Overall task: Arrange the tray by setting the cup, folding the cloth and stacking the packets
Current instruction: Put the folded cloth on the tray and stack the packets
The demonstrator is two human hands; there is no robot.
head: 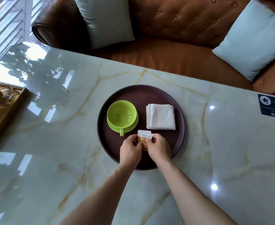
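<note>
Fingertips [139, 143] of both hands — left hand [130, 151], right hand [158, 149] — pinch the packets [144, 136] from either side at the tray's [180, 127] six o'clock, likely squaring the stack. One cup [121, 115] on its saucer sits at nine o'clock, one folded cloth [160, 116] at three — packet count unclear, at least two.

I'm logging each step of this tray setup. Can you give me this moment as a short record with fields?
tray: round dark tray on the marble table
cup: green cup upright on its saucer, left part of tray, handle toward the person
cloth: white cloth folded into a square, right part of tray
packets: packets held over the tray's near part
left hand: left hand pinching the packets' left edge
right hand: right hand pinching their right edge
</note>
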